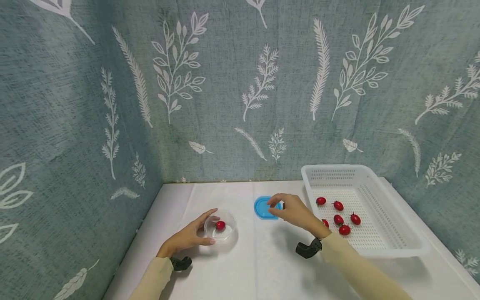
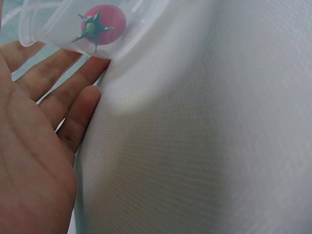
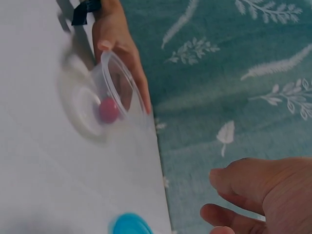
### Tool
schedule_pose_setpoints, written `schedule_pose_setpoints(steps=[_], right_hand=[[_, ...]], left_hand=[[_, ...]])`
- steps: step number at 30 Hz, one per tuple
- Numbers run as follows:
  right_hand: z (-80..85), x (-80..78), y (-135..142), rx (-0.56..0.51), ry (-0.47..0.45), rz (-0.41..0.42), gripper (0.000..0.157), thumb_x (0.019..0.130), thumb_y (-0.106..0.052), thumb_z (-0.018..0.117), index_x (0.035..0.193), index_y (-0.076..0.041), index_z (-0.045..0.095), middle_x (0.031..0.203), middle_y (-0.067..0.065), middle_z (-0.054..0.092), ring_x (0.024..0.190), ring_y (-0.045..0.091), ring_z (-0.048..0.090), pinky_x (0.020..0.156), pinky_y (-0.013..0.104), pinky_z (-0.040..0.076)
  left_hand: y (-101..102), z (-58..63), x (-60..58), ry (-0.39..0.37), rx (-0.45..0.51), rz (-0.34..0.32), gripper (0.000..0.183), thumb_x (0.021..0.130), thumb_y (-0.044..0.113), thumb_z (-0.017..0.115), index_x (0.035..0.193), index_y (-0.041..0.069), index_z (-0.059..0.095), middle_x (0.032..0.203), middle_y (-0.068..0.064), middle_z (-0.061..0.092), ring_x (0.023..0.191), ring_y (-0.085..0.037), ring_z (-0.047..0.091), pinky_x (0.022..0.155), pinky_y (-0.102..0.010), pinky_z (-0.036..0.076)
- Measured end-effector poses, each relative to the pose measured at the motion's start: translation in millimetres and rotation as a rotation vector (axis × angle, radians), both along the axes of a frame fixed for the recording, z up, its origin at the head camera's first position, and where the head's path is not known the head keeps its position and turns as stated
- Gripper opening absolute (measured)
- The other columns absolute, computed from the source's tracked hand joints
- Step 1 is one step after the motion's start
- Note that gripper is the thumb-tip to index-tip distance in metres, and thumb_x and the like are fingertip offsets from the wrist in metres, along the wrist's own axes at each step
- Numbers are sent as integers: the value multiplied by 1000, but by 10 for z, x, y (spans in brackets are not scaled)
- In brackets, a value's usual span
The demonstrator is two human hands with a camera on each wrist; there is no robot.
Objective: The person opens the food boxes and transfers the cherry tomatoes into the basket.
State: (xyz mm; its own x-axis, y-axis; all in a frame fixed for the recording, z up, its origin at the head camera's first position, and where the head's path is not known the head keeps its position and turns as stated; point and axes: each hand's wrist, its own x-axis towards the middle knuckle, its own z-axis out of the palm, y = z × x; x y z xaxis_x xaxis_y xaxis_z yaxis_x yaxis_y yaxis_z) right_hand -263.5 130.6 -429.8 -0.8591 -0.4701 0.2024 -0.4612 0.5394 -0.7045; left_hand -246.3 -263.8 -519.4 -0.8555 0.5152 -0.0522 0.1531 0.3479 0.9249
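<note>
A round, clear plastic tub (image 1: 231, 224) stands on the white table at centre left, with one red cherry tomato (image 1: 220, 225) inside; its green calyx shows in the left wrist view. My left hand (image 1: 187, 235) holds this tub from the left, thumb on the near side and fingers round the far side. To the right, my right hand (image 1: 294, 211) hovers with its fingers loosely bent and nothing between them. Beneath its fingertips lies a round blue lid (image 1: 262, 208) with a small tab, partly covered by the hand in the head view.
A white perforated plastic basket (image 1: 397, 252) stands on the right side of the table, holding several cherry tomatoes (image 1: 338, 205). My right forearm passes over its near left corner. Grey-green curtains (image 1: 225, 104) with white leaf prints hang behind the table and on the left.
</note>
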Motion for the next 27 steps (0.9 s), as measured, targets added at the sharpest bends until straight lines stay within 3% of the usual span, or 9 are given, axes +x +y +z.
schedule_pose_setpoints(steps=[7,12,20,27], right_hand=[[-30,23,-247,-2,-7,53,15,97,-23,74,109,-16,75,98,-6,70,62,14,57,59,31,52],[-53,31,-422,-30,-5,87,12,96,-23,75,107,-20,76,95,-9,69,61,12,59,59,30,52],[-99,83,-689,-19,6,131,15,96,-22,76,110,-18,76,99,-6,71,54,11,58,54,29,52],[-148,129,-914,-15,-36,155,21,95,-22,76,114,-12,75,106,-1,73,52,13,58,52,29,52]], left_hand=[[-2,-1,22,-3,-9,4,101,88,20,84,165,31,20,168,-14,20,154,-41,15,117,-62,19],[3,18,28,-3,-13,7,101,89,19,83,166,26,18,168,-14,21,154,-42,14,117,-64,19],[24,6,11,-3,-10,2,101,90,18,83,166,25,17,163,-15,32,147,-38,34,115,-58,26],[5,-5,14,0,-7,-5,101,90,18,82,167,23,16,161,-15,35,145,-38,38,114,-59,27]])
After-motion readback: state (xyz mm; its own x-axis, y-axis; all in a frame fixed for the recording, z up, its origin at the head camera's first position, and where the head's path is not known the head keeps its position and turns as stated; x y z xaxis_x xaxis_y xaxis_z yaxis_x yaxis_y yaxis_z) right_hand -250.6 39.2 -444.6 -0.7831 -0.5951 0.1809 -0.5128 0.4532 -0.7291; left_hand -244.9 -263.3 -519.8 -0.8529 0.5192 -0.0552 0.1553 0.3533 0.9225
